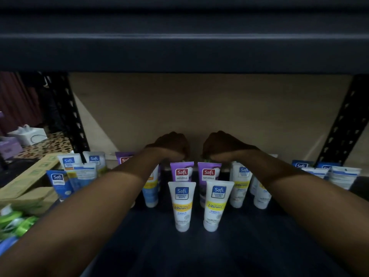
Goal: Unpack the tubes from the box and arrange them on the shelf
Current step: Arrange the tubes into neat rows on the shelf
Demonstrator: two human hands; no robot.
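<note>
Both my arms reach deep into the dark shelf (219,254). My left hand (171,143) and my right hand (221,144) are side by side at the back, fingers curled downward. Each grips something small and greenish, mostly hidden under the fingers. Just in front of them stand two purple Safi tubes (181,172), caps down. Closer to me stand two white Safi tubes with yellow bands (182,204). More white and blue tubes (240,184) stand in rows to either side.
An open cardboard box (30,176) sits at the left, with green tubes (14,222) lying in front of it. The upper shelf beam (179,47) hangs low overhead. Black perforated uprights (67,108) frame both sides. A beige wall is behind.
</note>
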